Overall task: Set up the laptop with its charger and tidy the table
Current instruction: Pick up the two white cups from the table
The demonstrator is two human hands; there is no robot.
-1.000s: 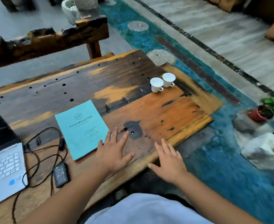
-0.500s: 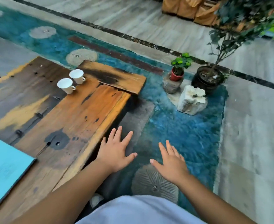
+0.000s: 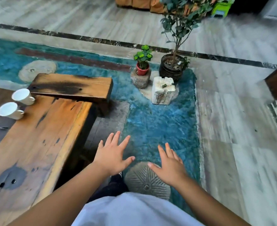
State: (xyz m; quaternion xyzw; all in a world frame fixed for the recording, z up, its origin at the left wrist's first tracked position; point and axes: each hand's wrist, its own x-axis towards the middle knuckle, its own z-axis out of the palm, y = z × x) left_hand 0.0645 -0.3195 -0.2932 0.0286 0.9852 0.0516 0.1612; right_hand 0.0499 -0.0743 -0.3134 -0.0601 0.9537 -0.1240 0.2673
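The wooden table (image 3: 41,144) fills the left of the head view, with only its right end showing. Two white cups (image 3: 15,103) stand near its far edge. The laptop, its charger and the teal booklet are out of view. My left hand (image 3: 111,155) hovers flat with fingers spread, just off the table's right edge and above the floor. My right hand (image 3: 170,165) is also flat and spread, over the blue rug (image 3: 159,121). Neither hand holds anything.
A small green plant in a red pot (image 3: 142,62) on a stone, a dark pot with a thin tree (image 3: 172,66) and a white rock (image 3: 163,90) stand on the rug's far end. A round grey stone disc (image 3: 144,180) lies beneath my hands. Grey tiled floor lies to the right.
My view has swung right: the laptop, charger and booklet left the frame and the plants came in. Both hands moved off the table top and now hover over the rug, still spread.
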